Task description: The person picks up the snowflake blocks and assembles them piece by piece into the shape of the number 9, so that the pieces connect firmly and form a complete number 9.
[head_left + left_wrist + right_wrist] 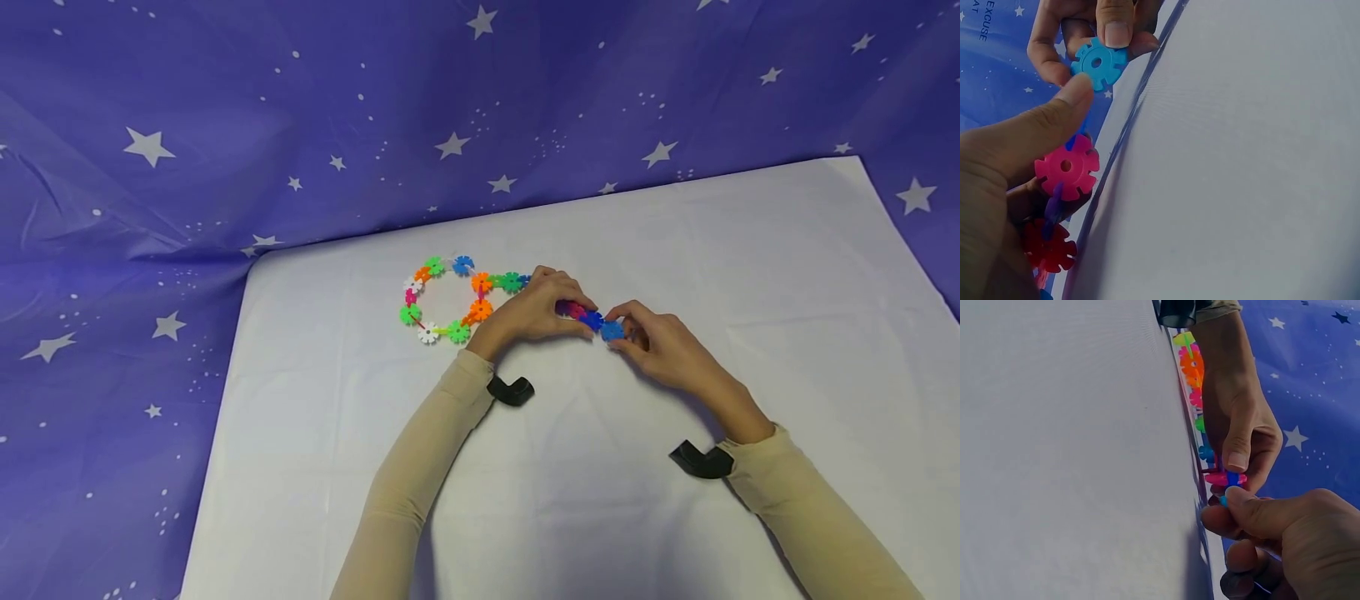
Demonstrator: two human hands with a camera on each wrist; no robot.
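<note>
Slotted plastic snowflake discs are joined into a ring (458, 332) with a tail running right beneath my left hand (536, 308). That hand pinches the tail near its end, around a dark blue disc (592, 322). A pink disc (1054, 164) and a red disc (1044, 253) follow it along the chain. Between thumb and fingers, my right hand (663, 346) holds a light blue disc (612, 332) against the dark blue one. Whether their slots are fully engaged cannot be made out. Part of the tail is hidden under the left hand.
A white cloth covers the table (360, 450). Behind it and at its sides hangs a purple-blue curtain (375, 108) with white stars. Black straps or mounts stick out by the left cuff (467, 375) and the right cuff (765, 467).
</note>
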